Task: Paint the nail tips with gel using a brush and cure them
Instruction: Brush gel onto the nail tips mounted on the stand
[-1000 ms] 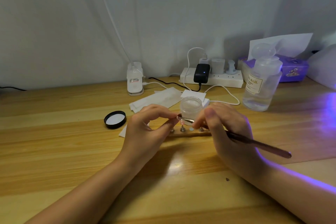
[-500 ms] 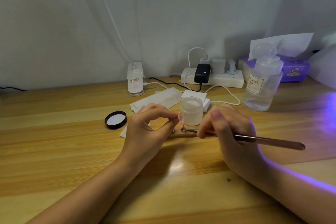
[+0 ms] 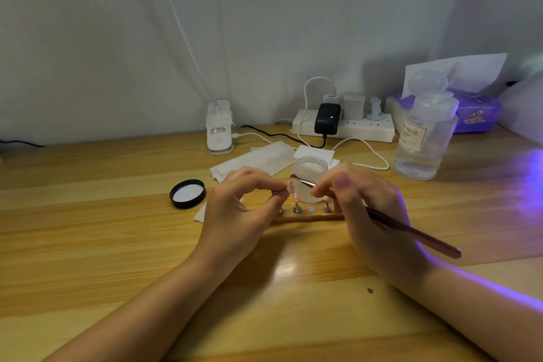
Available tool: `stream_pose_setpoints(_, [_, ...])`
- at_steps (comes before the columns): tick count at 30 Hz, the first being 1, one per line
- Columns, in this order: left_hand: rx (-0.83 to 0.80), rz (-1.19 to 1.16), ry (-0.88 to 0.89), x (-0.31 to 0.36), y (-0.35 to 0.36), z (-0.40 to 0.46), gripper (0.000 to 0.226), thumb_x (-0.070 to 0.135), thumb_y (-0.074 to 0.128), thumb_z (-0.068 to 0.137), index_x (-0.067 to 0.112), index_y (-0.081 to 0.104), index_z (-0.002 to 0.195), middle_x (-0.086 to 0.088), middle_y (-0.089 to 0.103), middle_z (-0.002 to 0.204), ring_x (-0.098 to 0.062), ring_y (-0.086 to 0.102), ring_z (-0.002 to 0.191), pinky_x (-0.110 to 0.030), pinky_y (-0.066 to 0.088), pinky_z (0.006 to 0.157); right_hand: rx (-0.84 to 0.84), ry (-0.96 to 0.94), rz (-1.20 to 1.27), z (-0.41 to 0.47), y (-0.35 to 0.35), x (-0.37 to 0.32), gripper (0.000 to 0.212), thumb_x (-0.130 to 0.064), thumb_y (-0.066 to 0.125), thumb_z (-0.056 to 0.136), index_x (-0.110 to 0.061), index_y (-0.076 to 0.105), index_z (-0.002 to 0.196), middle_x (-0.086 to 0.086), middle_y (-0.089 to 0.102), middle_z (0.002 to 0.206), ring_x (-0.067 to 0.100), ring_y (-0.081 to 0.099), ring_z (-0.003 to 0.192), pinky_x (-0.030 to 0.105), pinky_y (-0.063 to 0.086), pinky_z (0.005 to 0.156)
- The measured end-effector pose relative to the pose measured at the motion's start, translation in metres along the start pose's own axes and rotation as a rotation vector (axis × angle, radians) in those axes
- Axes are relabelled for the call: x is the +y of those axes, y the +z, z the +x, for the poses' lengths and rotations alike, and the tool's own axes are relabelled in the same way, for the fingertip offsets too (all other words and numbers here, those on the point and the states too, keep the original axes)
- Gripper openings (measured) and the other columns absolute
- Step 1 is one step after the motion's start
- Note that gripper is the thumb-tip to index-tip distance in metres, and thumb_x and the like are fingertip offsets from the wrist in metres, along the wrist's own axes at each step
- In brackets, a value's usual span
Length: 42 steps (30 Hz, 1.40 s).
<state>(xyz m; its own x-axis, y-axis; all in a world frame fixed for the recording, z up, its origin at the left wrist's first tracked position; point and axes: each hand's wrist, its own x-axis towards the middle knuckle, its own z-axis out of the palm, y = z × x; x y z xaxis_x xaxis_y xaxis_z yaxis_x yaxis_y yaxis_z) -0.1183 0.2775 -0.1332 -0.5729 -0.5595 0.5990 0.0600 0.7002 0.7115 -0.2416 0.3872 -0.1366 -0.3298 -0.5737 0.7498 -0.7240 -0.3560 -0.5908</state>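
My left hand [image 3: 244, 209] pinches a small metal stand that carries a pale pink nail tip [image 3: 291, 186], held a little above the wooden holder strip [image 3: 311, 217]. My right hand [image 3: 364, 209] grips a rose-coloured brush [image 3: 411, 232]. The brush's fine tip [image 3: 293, 177] touches the top of the nail tip. Behind them stands an open clear gel jar [image 3: 310, 169]. Several metal stands sit on the strip.
A black jar lid [image 3: 188, 193] lies left of my hands. White wipes [image 3: 255, 160], a white lamp clamp [image 3: 219, 129], a power strip [image 3: 343, 126], a clear liquid bottle [image 3: 423, 138] and a purple tissue box [image 3: 476, 113] stand behind. Purple light falls from the right.
My right hand lifted the brush tip from low near the strip up to the nail tip, and the handle now slopes down to the right. My left hand stays in place.
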Motion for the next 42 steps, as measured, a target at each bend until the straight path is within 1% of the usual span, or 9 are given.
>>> stream_pose_setpoints(5, [0.007, 0.002, -0.013, -0.0004, 0.0002, 0.0001, 0.013, 0.009, 0.073, 0.073, 0.021, 0.070, 0.079, 0.007, 0.065, 0.077, -0.010, 0.059, 0.079, -0.020, 0.044, 0.074, -0.016, -0.041, 0.045, -0.0064, -0.0001, 0.0008, 0.062, -0.048, 0.029, 0.095, -0.012, 0.062, 0.058, -0.009, 0.057, 0.058, -0.005, 0.054, 0.065, 0.029, 0.042, 0.066])
stream_pose_setpoints(11, [-0.001, 0.002, -0.015, 0.0002, -0.0001, -0.0001, 0.016, 0.006, 0.073, 0.073, 0.021, 0.070, 0.080, 0.007, 0.066, 0.078, -0.009, 0.060, 0.079, -0.021, 0.046, 0.074, -0.014, -0.020, -0.055, -0.0013, 0.0013, 0.0012, 0.040, -0.036, 0.036, 0.091, -0.015, 0.064, 0.070, -0.013, 0.058, 0.070, 0.004, 0.056, 0.069, 0.037, 0.045, 0.065])
stream_pose_setpoints(15, [-0.003, 0.002, -0.025, 0.0001, -0.0002, 0.0001, 0.011, 0.007, 0.074, 0.073, 0.015, 0.072, 0.080, 0.005, 0.067, 0.078, -0.008, 0.060, 0.078, -0.018, 0.046, 0.073, -0.028, -0.011, 0.011, -0.0055, -0.0004, 0.0003, 0.051, -0.043, 0.034, 0.093, -0.016, 0.061, 0.059, -0.015, 0.057, 0.061, -0.005, 0.056, 0.069, 0.025, 0.041, 0.071])
stream_pose_setpoints(20, [-0.021, -0.001, -0.041, 0.0007, -0.0006, 0.0000, 0.011, 0.007, 0.073, 0.074, 0.014, 0.073, 0.082, 0.004, 0.068, 0.079, -0.009, 0.060, 0.079, -0.019, 0.046, 0.074, -0.011, 0.075, -0.009, 0.0002, 0.0002, -0.0029, 0.025, -0.040, 0.035, 0.087, -0.035, 0.055, 0.072, -0.017, 0.056, 0.067, 0.003, 0.055, 0.071, 0.021, 0.040, 0.065])
stream_pose_setpoints(27, [-0.008, 0.011, -0.047, 0.0021, -0.0001, 0.0004, 0.012, 0.007, 0.074, 0.073, 0.016, 0.072, 0.080, 0.005, 0.067, 0.078, -0.011, 0.061, 0.080, -0.022, 0.046, 0.074, -0.035, -0.009, 0.022, -0.0037, -0.0021, -0.0033, 0.040, -0.030, 0.037, 0.088, -0.017, 0.062, 0.059, -0.016, 0.058, 0.063, -0.004, 0.055, 0.067, 0.024, 0.040, 0.071])
stream_pose_setpoints(30, [-0.011, 0.018, -0.052, 0.0015, -0.0001, 0.0006, 0.011, 0.007, 0.074, 0.073, 0.015, 0.073, 0.081, 0.005, 0.068, 0.080, -0.009, 0.061, 0.080, -0.020, 0.046, 0.075, -0.014, 0.046, -0.002, -0.0005, -0.0010, -0.0037, 0.032, -0.036, 0.038, 0.085, -0.023, 0.061, 0.068, -0.011, 0.059, 0.067, 0.007, 0.056, 0.068, 0.028, 0.043, 0.065])
stream_pose_setpoints(33, [-0.009, 0.016, -0.039, 0.0011, -0.0004, 0.0002, 0.013, 0.006, 0.074, 0.073, 0.016, 0.072, 0.081, 0.005, 0.068, 0.080, -0.008, 0.061, 0.080, -0.018, 0.046, 0.074, -0.056, 0.078, -0.052, -0.0008, 0.0009, -0.0027, 0.038, -0.039, 0.039, 0.084, -0.014, 0.064, 0.071, -0.002, 0.062, 0.068, 0.011, 0.057, 0.070, 0.036, 0.044, 0.067])
stream_pose_setpoints(38, [0.005, 0.026, -0.040, -0.0005, 0.0004, 0.0007, 0.014, 0.007, 0.074, 0.073, 0.019, 0.071, 0.079, 0.008, 0.067, 0.078, -0.007, 0.060, 0.078, -0.016, 0.044, 0.073, -0.044, 0.003, 0.002, -0.0036, -0.0024, -0.0032, 0.040, -0.031, 0.038, 0.087, -0.015, 0.062, 0.059, -0.018, 0.058, 0.063, -0.006, 0.055, 0.069, 0.025, 0.039, 0.073])
stream_pose_setpoints(42, [0.003, 0.016, -0.041, 0.0005, 0.0000, 0.0003, 0.017, 0.006, 0.074, 0.073, 0.021, 0.070, 0.080, 0.007, 0.067, 0.079, -0.009, 0.060, 0.079, -0.016, 0.045, 0.073, -0.039, 0.088, -0.032, -0.0002, 0.0001, -0.0038, 0.035, -0.040, 0.038, 0.084, -0.020, 0.064, 0.071, -0.010, 0.062, 0.070, 0.010, 0.057, 0.070, 0.030, 0.044, 0.067])
